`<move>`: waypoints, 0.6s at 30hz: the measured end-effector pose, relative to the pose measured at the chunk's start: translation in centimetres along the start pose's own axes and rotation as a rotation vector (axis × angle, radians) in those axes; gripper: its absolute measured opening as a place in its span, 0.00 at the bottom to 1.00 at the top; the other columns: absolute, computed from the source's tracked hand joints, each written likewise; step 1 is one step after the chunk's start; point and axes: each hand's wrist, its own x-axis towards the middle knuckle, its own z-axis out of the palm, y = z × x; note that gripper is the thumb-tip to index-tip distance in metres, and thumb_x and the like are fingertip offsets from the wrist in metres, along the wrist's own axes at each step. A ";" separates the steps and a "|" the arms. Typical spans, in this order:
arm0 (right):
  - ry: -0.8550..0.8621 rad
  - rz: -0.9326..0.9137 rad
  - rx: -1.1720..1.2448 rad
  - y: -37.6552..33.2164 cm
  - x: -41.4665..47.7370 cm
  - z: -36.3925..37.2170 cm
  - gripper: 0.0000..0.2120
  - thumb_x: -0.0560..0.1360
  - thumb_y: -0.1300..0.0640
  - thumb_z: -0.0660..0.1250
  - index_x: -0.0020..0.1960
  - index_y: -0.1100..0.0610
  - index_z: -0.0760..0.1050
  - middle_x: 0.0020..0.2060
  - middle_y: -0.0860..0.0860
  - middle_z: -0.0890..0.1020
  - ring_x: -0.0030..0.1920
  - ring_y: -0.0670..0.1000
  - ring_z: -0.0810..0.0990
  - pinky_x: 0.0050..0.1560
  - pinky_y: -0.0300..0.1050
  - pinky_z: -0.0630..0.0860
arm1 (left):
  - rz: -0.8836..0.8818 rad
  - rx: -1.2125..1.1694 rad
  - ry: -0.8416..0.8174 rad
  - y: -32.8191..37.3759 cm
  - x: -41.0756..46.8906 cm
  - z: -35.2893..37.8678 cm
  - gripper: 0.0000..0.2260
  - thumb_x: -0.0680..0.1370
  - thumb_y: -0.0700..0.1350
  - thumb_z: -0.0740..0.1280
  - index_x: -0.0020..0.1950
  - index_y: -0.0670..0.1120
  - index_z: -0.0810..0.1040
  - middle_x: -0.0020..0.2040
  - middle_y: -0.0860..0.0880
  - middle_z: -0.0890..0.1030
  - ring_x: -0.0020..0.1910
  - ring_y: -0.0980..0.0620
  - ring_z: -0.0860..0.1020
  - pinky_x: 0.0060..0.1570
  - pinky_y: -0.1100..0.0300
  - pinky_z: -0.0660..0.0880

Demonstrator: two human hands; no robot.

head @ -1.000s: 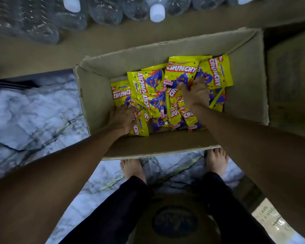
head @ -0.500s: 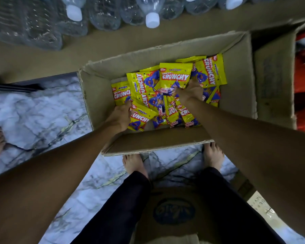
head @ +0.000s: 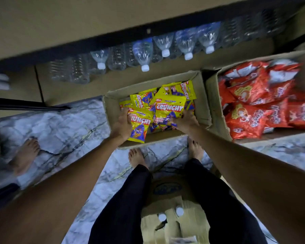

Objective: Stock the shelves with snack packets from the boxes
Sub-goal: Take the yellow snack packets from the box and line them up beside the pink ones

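Both hands, left hand (head: 121, 124) and right hand (head: 185, 119), gripped yellow packets (head: 167, 107) in the box (head: 202, 95); lifting them shelfward seemed next.

"CRUNCHY", white on red, on the top yellow packet (head: 169, 107) in the cardboard box (head: 202, 97). Same word on the near-left packet (head: 140, 124) and, sideways, on the far-right packet (head: 186, 89). Red packets (head: 250, 108): lettering too blurred. Blue oval logo (head: 167, 187) on the carton (head: 165, 199): unreadable.
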 end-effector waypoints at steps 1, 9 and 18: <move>-0.025 0.016 0.035 -0.2 -1.0 -0.5 0.28 0.75 0.54 0.74 0.70 0.61 0.67 0.62 0.56 0.76 0.56 0.55 0.81 0.57 0.53 0.81 | 0.005 -0.062 0.014 0.6 -1.4 -0.9 0.17 0.86 0.46 0.52 0.72 0.41 0.67 0.60 0.36 0.77 0.57 0.36 0.76 0.47 0.55 0.65; -0.059 -0.055 0.099 -6.3 -19.1 -6.1 0.35 0.79 0.50 0.70 0.80 0.54 0.56 0.72 0.55 0.67 0.55 0.51 0.78 0.51 0.44 0.75 | 0.022 -0.306 0.065 8.4 -15.0 -11.4 0.13 0.86 0.47 0.51 0.66 0.43 0.68 0.54 0.48 0.76 0.50 0.46 0.77 0.45 0.57 0.67; -0.024 -0.237 0.138 -11.4 -38.9 -12.5 0.28 0.77 0.48 0.72 0.71 0.61 0.70 0.50 0.53 0.82 0.42 0.48 0.82 0.39 0.43 0.82 | 0.127 -0.403 0.050 15.8 -29.8 -23.7 0.19 0.85 0.43 0.56 0.76 0.45 0.61 0.69 0.52 0.68 0.63 0.52 0.72 0.58 0.58 0.68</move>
